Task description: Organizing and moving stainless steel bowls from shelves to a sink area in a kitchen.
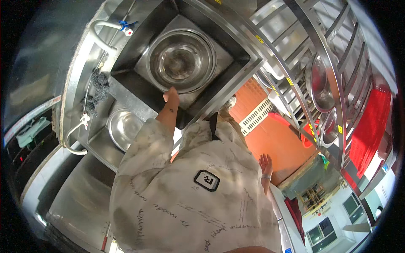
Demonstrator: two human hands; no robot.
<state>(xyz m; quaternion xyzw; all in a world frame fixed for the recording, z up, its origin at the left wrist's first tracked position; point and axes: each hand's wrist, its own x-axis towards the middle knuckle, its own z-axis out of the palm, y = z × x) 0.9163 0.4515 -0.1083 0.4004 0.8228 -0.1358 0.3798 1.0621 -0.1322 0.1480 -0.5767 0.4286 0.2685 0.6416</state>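
Note:
A round stainless steel basin (182, 63) sits low in a deep steel sink (133, 85), with a second rim showing just outside its own. My left hand (171, 95) reaches down into the sink, its fingers closed at the basin's near rim; the fingertips are partly hidden. The basin's bottom looks dull and brownish in the middle. Away to the right, my right hand (265, 163) hangs beside my body above the orange floor (265, 142), fingers spread and holding nothing.
White curved taps (101, 23) (74, 132) and dark scouring pads (99, 87) line the sink's left ledge. Another steel bowl (125, 128) lies in the neighbouring sink. To the right stands a metal rack (303, 95) with steel bowls and red baskets (370, 132). A drain grate (256, 117) crosses the floor.

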